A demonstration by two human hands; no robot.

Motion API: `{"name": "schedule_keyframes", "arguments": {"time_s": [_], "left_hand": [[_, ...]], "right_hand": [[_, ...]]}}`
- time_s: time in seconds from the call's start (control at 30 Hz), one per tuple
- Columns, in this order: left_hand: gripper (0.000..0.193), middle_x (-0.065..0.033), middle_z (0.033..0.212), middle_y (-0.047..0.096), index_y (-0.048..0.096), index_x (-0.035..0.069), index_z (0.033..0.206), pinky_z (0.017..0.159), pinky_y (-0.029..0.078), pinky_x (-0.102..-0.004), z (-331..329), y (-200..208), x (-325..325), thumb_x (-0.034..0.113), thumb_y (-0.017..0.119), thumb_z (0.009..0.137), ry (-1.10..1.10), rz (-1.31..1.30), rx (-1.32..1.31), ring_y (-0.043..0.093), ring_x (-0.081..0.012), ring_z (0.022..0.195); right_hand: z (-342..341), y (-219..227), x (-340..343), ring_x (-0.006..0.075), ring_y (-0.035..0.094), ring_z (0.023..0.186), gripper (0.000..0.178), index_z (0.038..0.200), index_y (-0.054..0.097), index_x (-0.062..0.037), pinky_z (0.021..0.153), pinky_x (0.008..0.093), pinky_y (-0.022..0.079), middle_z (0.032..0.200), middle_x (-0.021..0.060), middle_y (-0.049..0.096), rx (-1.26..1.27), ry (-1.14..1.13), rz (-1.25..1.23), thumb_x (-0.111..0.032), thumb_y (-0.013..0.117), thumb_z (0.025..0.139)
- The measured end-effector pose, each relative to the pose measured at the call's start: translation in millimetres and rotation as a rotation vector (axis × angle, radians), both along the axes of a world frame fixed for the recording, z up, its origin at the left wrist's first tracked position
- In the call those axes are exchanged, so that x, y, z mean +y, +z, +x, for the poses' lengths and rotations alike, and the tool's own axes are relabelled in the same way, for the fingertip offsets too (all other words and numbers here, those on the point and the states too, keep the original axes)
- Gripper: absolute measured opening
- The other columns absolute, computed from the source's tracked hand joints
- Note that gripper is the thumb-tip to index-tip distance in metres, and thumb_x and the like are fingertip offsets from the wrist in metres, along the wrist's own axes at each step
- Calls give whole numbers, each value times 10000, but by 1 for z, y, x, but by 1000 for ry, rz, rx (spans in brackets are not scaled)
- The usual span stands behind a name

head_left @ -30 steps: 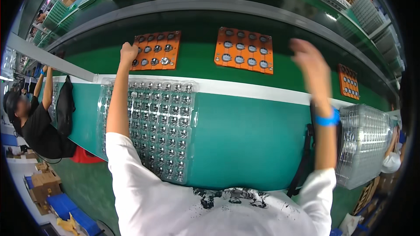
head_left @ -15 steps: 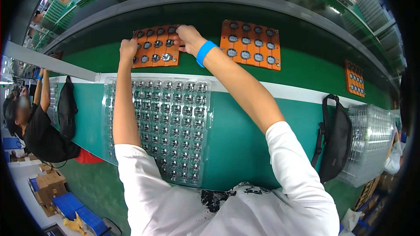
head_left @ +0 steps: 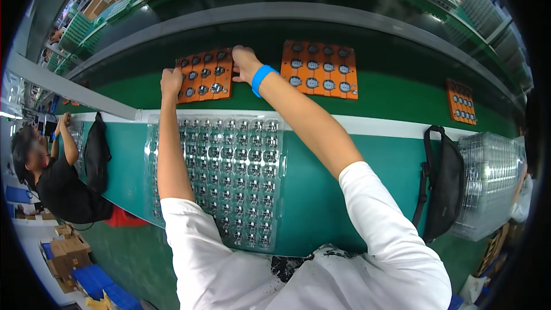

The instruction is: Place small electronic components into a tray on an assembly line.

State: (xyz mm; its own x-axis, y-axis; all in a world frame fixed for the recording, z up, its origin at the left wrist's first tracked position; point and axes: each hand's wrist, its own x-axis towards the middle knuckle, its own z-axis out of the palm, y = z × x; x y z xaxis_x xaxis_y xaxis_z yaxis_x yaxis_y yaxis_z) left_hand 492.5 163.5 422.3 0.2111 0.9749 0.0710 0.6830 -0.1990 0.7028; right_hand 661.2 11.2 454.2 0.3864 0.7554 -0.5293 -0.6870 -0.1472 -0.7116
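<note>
Bench: I see a teal worktop [head_left: 321,195] beside a dark green strip [head_left: 258,95]
Orange board [head_left: 198,82]: on the strip, between my hands
Left hand [head_left: 171,82]: fingers curled at its left edge; grip unclear
Right hand [head_left: 245,64]: fingers loosely bent at its right edge; I cannot tell whether they grip
Clear tray [head_left: 280,178]: on the worktop, holding metal parts

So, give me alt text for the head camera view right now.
A person's left hand and right hand are at opposite edges of an orange board bearing round parts, on a green surface. Nearer lies a clear tray of small metallic parts; more orange boards are to the right.
</note>
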Motion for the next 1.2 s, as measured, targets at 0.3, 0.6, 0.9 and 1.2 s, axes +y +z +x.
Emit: {"name": "schedule_keyframes", "arguments": {"time_s": [0.3, 0.6, 0.9, 1.2], "left_hand": [[342, -81, 896, 628, 600, -13, 1123, 742, 454, -318, -54, 6, 34, 227, 501, 901, 1, -218, -210, 573, -176, 836], [355, -208, 1014, 662, 598, -24, 1098, 869, 469, -358, -5, 110, -128, 250, 496, 896, -364, 95, -220, 630, -300, 990], [399, -263, 1212, 524, 468, -25, 1196, 978, 413, -442, 5, 86, -357, 133, 519, 834, -898, -425, -160, 497, -397, 1140], [388, -300, 1367, 433, 479, 2, 1221, 966, 442, -425, -12, 39, -426, 50, 539, 841, -823, -418, -108, 479, -403, 1220]], "right_hand": [[-33, -2, 21, 358, 620, 1008, 262, 1123, 526, -22, 842, 651, 471, 1140, 174, 599, 74, 31, 270, -119, 377, 929], [42, 15, -105, 292, 610, 1054, 283, 1135, 553, 58, 933, 446, 490, 1143, 192, 621, -139, -124, 372, -134, 398, 996], [22, 28, -404, 264, 596, 1113, 385, 1266, 491, 73, 967, 383, 482, 1267, 178, 576, -166, -362, 57, -183, 355, 1012], [23, -13, -468, 157, 635, 850, 317, 1055, 599, 74, 745, 313, 499, 951, 110, 666, -607, -212, -243, -196, 438, 1011]]}}
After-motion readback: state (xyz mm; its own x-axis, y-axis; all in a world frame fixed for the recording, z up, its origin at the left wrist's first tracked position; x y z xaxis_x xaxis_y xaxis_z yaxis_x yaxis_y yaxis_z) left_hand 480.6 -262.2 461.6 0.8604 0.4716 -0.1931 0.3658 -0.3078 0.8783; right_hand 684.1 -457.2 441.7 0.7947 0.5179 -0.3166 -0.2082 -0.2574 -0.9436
